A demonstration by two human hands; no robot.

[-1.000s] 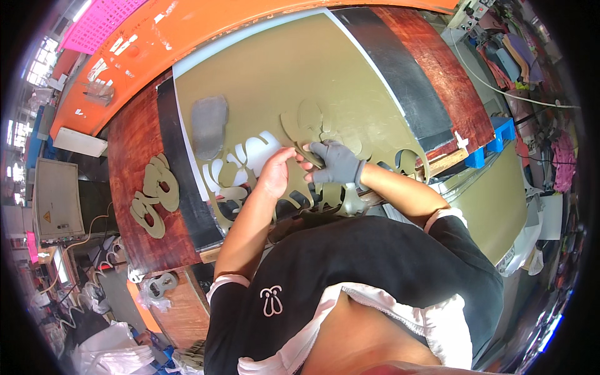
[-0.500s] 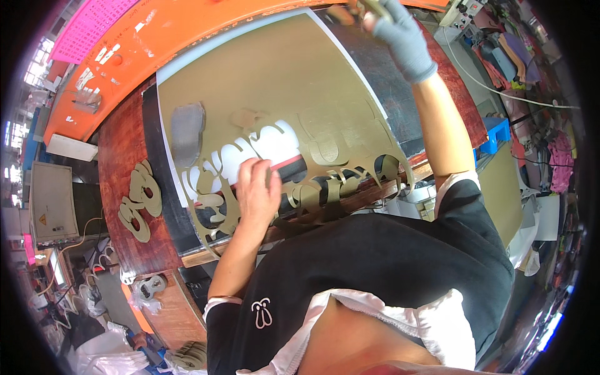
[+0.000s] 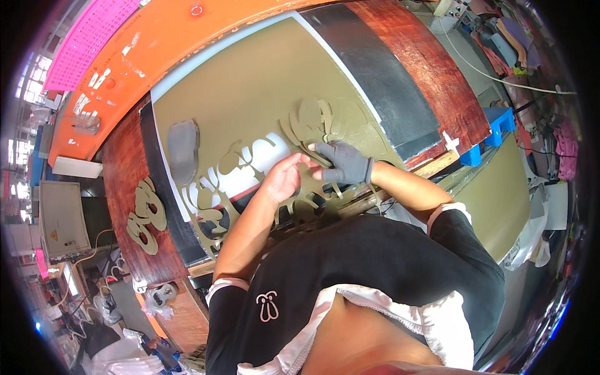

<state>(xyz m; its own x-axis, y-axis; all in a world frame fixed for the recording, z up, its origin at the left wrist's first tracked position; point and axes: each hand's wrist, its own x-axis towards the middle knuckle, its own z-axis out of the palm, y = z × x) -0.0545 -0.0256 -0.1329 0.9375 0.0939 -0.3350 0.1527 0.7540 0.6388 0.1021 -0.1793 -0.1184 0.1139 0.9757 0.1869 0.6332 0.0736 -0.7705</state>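
Head view: the bare left hand (image 3: 286,179) and the right hand in a dark grey glove with bare fingertips (image 3: 345,164) meet around the middle of the frame, over a big flat olive-brown sheet (image 3: 244,81) that fills the upper centre. Left fingers are bent and bunched near the right ones; I can't tell if they're pinching anything. On the right, thumb and fingers sit a bit apart with the end of a thin curved olive strip (image 3: 294,142) running in between, but whether they're clamped on it I honestly can't tell. That strip is mid-frame, bowed up off the sheet. What I'd worry about: the sheet's near edge, lower centre, is mostly skinny webs around cut-out holes, so if a piece is joined at some uncut spot, a hard tug could rip it or stretch the web. The pull could also skew the whole sheet on the white backing sheet (image 3: 272,150) under it, and the grey sole-shaped slab (image 3: 182,152) at left centre would probably ride along. A forearm could snag those loops too. The stacked olive sandal-shaped cutouts (image 3: 149,205) on the red-brown wooden table (image 3: 122,187), far left, look safely clear of both hands.
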